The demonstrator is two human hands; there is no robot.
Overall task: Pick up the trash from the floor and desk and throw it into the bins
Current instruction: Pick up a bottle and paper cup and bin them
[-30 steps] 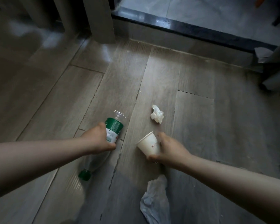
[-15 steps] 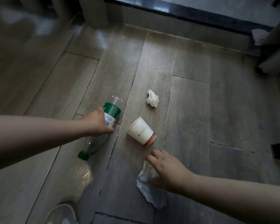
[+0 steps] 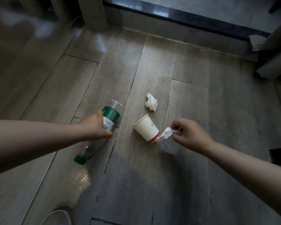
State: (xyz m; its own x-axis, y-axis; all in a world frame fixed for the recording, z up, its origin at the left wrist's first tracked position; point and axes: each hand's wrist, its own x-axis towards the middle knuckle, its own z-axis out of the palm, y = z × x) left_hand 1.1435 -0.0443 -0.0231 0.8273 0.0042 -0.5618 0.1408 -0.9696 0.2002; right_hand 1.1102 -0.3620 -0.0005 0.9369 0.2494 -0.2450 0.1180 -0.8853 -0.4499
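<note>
On the plank floor (image 3: pixel 185 184) we have both bare arms stretched forward, coming in from the lower left and lower right. Our left hand (image 3: pixel 96 125) is curled round the bottle (image 3: pixel 111 114), back of the hand up, thumb on the near side, fingers wrapped over the green-and-white label (image 3: pixel 110 117). The bottle lies slanted, its clear base pointing away from us and its green cap (image 3: pixel 79 159) pointing back toward us. We cannot tell whether it rests on the boards or is just off them.

Our right hand (image 3: pixel 191 135) is turned palm down, with thumb and fingertips drawn together in a pinch on the top of a tissue (image 3: pixel 166 138). The tissue hangs from that pinch in a limp, blurred tail toward us. It is just beside the red-striped base of the cup (image 3: pixel 147 129), and we cannot tell if the two touch.

The cup lies on its side between our hands, mouth toward the bottle, gripped by neither hand. Beyond it, a little apart, a white crumpled wad (image 3: pixel 151 102) lies on the floor.

A dark sill (image 3: pixel 185 17) runs across the far edge, with a pale post (image 3: pixel 92 12) at its left end. At the bottom left a pale rounded rim (image 3: pixel 58 216) shows; we cannot tell what it is.
</note>
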